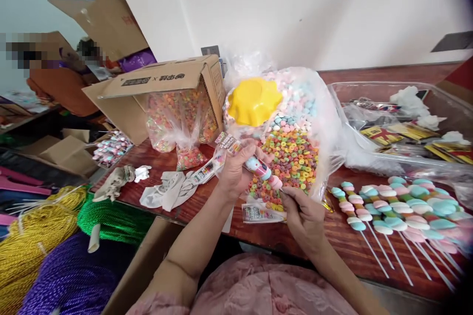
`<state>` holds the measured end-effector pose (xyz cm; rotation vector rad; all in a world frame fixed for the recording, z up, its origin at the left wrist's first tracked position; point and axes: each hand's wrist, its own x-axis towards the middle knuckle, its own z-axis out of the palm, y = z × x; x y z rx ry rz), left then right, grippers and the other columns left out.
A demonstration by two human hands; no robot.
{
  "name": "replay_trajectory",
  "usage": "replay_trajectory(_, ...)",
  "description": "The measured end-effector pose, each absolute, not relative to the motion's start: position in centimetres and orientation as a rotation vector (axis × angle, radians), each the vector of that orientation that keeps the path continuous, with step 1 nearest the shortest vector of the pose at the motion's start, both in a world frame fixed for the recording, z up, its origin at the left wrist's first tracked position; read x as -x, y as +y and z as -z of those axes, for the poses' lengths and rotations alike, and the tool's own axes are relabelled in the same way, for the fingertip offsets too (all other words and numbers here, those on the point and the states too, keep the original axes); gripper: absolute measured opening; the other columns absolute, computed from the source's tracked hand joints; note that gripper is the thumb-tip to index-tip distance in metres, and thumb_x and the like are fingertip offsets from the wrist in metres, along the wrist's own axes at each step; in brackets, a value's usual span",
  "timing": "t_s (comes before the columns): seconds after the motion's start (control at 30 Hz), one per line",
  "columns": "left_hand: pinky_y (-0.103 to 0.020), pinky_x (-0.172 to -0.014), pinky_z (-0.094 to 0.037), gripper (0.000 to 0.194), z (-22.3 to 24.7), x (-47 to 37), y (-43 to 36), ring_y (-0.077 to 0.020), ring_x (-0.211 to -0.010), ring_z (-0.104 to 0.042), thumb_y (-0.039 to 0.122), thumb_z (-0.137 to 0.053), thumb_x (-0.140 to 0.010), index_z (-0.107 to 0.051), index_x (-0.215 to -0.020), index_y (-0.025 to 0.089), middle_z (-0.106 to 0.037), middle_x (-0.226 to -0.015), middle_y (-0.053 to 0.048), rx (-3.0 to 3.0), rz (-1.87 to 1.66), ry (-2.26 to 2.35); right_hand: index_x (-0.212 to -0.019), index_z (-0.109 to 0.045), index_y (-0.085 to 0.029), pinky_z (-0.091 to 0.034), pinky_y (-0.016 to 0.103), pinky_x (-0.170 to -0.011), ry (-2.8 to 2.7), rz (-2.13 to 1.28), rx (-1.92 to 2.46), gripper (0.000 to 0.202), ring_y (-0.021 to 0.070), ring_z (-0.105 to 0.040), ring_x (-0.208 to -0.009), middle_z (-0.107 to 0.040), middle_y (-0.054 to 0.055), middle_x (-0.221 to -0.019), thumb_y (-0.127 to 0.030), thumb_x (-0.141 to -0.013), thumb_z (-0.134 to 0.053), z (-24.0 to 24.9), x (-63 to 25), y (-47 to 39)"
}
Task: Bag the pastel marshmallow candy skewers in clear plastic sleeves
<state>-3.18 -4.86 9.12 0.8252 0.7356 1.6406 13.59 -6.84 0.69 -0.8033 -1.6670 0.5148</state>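
Note:
My left hand (pixel 236 167) is closed around a clear printed bag (pixel 226 142) and the marshmallow skewer (pixel 260 169) inside it. The skewer has blue and pink pieces and slants down toward my right hand (pixel 305 216). With fingers pinched, that hand grips the skewer's lower end, where the stick is mostly hidden. Just below them lies a flat printed bag (pixel 263 213). Behind my hands, colourful gummy rings (pixel 295 155) and pastel marshmallows (pixel 299 88) fill a large clear plastic bag. Several marshmallow skewers (pixel 402 206) with white sticks lie on the table to the right.
A yellow wavy-edged bowl (pixel 254 101) rests on the marshmallows. An open cardboard box (pixel 155 76) holds bagged gummy rings. White gloves (pixel 170 191) lie at left; a clear bin (pixel 399 157) stands at right. Cord bundles (pixel 70 275) sit lower left. A person (pixel 61 88) is farther back.

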Motion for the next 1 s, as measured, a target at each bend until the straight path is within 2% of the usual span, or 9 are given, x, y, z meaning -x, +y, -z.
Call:
replay_trajectory(0.07,-0.035,-0.077,-0.055,0.039,-8.8,2.7,-4.7,-0.0110,-0.058,-0.057,0.045,-0.075,-0.075,-0.049,-0.062,0.018,-0.048,-0.057,0.004,-0.831,-1.629,0.767,-0.092,-0.069,-0.022,-0.053,0.030,-0.062,-1.707,-0.434,0.810,0.011,0.0176,-0.067,-0.066,-0.074,0.005,-0.080,-0.020,-0.088,-0.059,-0.3,-13.6,-6.9)
replay_trajectory(0.13,-0.034,-0.075,-0.055,0.044,-8.0,2.4,-4.6,-0.0094,-0.054,-0.052,0.045,-0.074,-0.075,-0.042,-0.060,0.019,-0.044,-0.055,0.005,-0.823,-1.624,0.791,-0.090,-0.069,-0.022,-0.051,0.029,-0.059,-1.714,-0.538,0.865,0.010,0.0165,-0.064,-0.062,-0.071,0.004,-0.074,-0.024,-0.089,-0.058,-0.2,-13.6,-7.0)
replay_trajectory(0.23,-0.035,-0.076,-0.055,0.046,-6.6,2.6,-4.5,-0.0082,-0.053,-0.048,0.043,-0.076,-0.071,-0.037,-0.064,0.020,-0.040,-0.057,0.007,-0.773,-1.622,0.775,-0.077,-0.064,-0.021,-0.040,0.025,-0.049,-1.644,-1.020,0.929,0.018,0.0120,-0.049,-0.050,-0.055,-0.002,-0.056,-0.034,-0.089,-0.058,-0.5,-13.5,-7.1)
replay_trajectory(0.33,-0.037,-0.079,-0.057,0.047,-5.7,3.4,-4.5,-0.0064,-0.050,-0.045,0.043,-0.077,-0.071,-0.037,-0.066,0.020,-0.039,-0.059,0.008,-0.748,-1.601,0.734,-0.069,-0.057,-0.020,-0.030,0.023,-0.044,-1.457,-1.587,0.845,0.029,0.0093,-0.035,-0.044,-0.043,-0.005,-0.049,-0.044,-0.084,-0.062,-0.9,-13.2,-7.0)
replay_trajectory(0.43,-0.035,-0.077,-0.058,0.045,-5.3,4.1,-4.7,-0.0057,-0.050,-0.046,0.043,-0.080,-0.071,-0.042,-0.066,0.019,-0.044,-0.058,0.008,-0.738,-1.569,0.704,-0.069,-0.054,-0.020,-0.025,0.023,-0.043,-1.381,-1.838,0.777,0.031,0.0078,-0.028,-0.042,-0.038,-0.007,-0.047,-0.046,-0.081,-0.064,-0.8,-12.8,-6.9)
replay_trajectory(0.53,-0.030,-0.070,-0.057,0.043,-5.1,4.4,-5.0,-0.0066,-0.049,-0.052,0.041,-0.084,-0.068,-0.048,-0.066,0.017,-0.052,-0.054,0.007,-0.759,-1.586,0.791,-0.069,-0.054,-0.020,-0.029,0.023,-0.046,-1.575,-1.602,0.862,0.031,0.0093,-0.036,-0.045,-0.043,-0.005,-0.050,-0.044,-0.088,-0.057,-0.3,-12.5,-7.1)
replay_trajectory(0.67,-0.027,-0.061,-0.055,0.046,-5.0,4.4,-5.4,-0.0092,-0.048,-0.057,0.046,-0.086,-0.063,-0.052,-0.062,0.016,-0.056,-0.051,0.005,-0.737,-1.594,0.928,-0.081,-0.063,-0.020,-0.040,0.025,-0.055,-1.902,-0.790,0.978,0.019,0.0122,-0.052,-0.055,-0.060,-0.001,-0.063,-0.028,-0.094,-0.051,0.5,-12.6,-7.2)
replay_trajectory(0.73,-0.028,-0.061,-0.055,0.048,-4.7,4.6,-5.4,-0.0106,-0.049,-0.059,0.051,-0.084,-0.064,-0.052,-0.060,0.015,-0.056,-0.051,0.004,-0.669,-1.588,0.927,-0.090,-0.067,-0.021,-0.046,0.026,-0.059,-1.942,-0.521,0.926,0.015,0.0139,-0.061,-0.060,-0.069,0.002,-0.072,-0.021,-0.093,-0.052,0.7,-12.7,-7.1)
replay_trajectory(1.0,-0.032,-0.075,-0.058,0.045,-3.8,4.7,-5.4,-0.0081,-0.056,-0.056,0.051,-0.072,-0.081,-0.050,-0.062,0.017,-0.052,-0.058,0.006,-0.296,-1.622,0.781,-0.104,-0.071,-0.022,-0.055,0.029,-0.065,-1.968,-0.230,0.850,0.026,0.0173,-0.069,-0.073,-0.073,0.007,-0.085,-0.012,-0.090,-0.052,0.8,-12.3,-7.3)
